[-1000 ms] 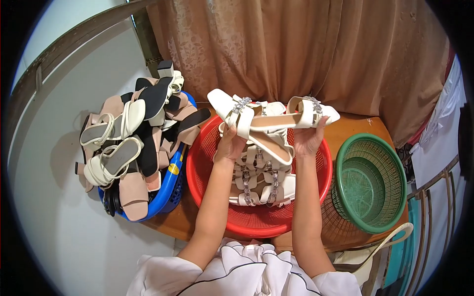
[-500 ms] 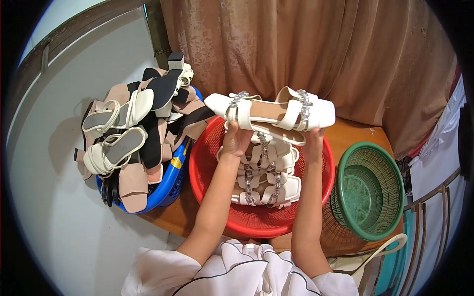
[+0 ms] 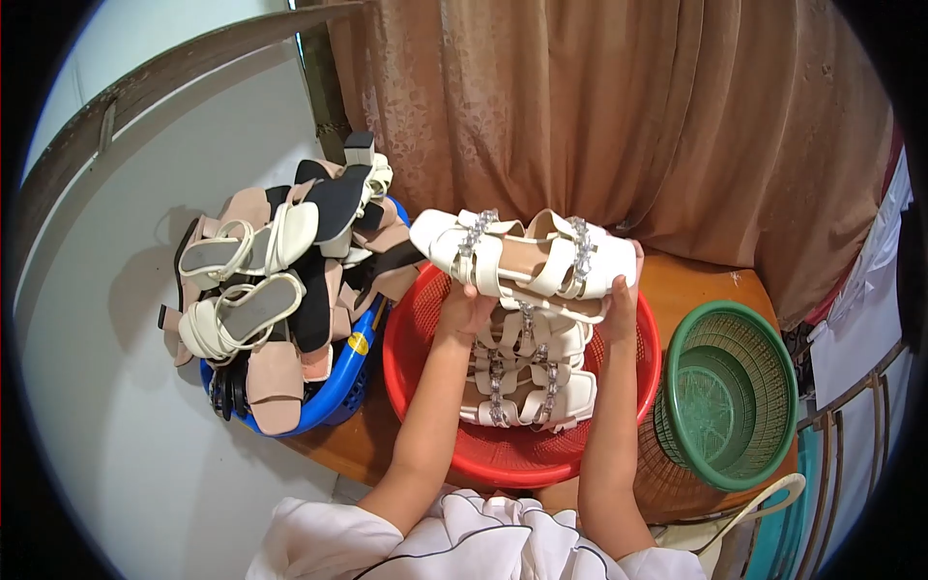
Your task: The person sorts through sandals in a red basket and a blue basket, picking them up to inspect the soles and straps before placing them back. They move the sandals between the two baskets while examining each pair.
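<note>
A stacked pair of white sandals (image 3: 495,261) with crystal-studded straps is held level between my two hands. My left hand (image 3: 466,309) grips the pair from below at its left part. At the right end, my right hand (image 3: 621,304) is closed around the square toe, its thumb on the near side. Directly beneath is a red basket (image 3: 406,367), in which more white crystal-strap sandals (image 3: 575,394) lie piled. The held pair partly covers that pile and the basket's far rim.
On the left, a blue basket (image 3: 333,391) is heaped with beige, black and cream sandals (image 3: 275,382). A green basket (image 3: 677,406) stands to the right on the wooden table (image 3: 730,280). Brown curtains (image 3: 580,106) hang behind, and a cream strap (image 3: 778,493) shows at lower right.
The sandals have come slightly lower and left over the red basket, tilting a little down at the right. My right hand has shifted its hold at the toe. The whole view has shifted slightly.
</note>
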Demonstrator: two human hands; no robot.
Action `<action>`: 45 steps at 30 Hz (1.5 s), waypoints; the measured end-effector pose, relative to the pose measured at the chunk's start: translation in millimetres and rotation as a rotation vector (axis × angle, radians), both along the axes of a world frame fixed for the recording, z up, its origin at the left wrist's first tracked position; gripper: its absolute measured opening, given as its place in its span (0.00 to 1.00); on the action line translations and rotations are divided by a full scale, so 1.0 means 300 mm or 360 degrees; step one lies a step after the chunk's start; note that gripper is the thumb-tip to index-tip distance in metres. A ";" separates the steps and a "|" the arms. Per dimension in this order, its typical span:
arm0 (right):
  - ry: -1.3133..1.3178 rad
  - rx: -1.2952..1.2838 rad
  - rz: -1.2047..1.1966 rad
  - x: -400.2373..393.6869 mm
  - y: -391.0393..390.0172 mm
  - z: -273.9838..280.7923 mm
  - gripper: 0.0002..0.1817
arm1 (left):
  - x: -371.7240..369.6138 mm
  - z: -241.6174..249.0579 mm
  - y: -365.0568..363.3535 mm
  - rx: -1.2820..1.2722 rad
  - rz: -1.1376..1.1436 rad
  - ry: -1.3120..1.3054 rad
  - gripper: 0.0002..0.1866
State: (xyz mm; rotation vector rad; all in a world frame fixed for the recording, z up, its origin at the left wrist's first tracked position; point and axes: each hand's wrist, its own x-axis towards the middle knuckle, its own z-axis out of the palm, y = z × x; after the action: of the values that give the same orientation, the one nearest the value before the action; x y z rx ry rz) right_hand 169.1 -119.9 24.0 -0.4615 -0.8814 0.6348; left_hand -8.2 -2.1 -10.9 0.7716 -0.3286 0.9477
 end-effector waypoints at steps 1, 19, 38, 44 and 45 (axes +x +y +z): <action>-0.0036 -0.0004 0.0006 -0.002 0.008 -0.001 0.44 | 0.000 0.002 -0.007 -0.0044 0.0020 -0.0025 0.40; -0.0547 -0.0513 -0.0001 -0.025 0.016 0.000 0.41 | -0.031 -0.022 0.020 -0.0048 0.0109 0.0006 0.39; -0.1301 -0.0424 -0.0494 -0.097 0.003 0.052 0.40 | -0.063 -0.026 0.042 -0.0059 0.0026 -0.0273 0.39; -0.1330 -0.0380 -0.0508 -0.107 -0.001 0.060 0.38 | -0.055 -0.028 0.031 -0.0090 0.0089 -0.0238 0.37; -0.1367 -0.0371 -0.0531 -0.112 -0.003 0.069 0.38 | -0.057 -0.034 0.036 -0.0092 0.0130 -0.0234 0.37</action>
State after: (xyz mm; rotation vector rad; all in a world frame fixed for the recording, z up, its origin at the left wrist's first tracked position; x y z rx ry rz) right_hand 135.7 -120.9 44.8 -1.1105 -1.4998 0.2077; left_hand -25.3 8.7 -21.1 0.6680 -0.3987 1.0893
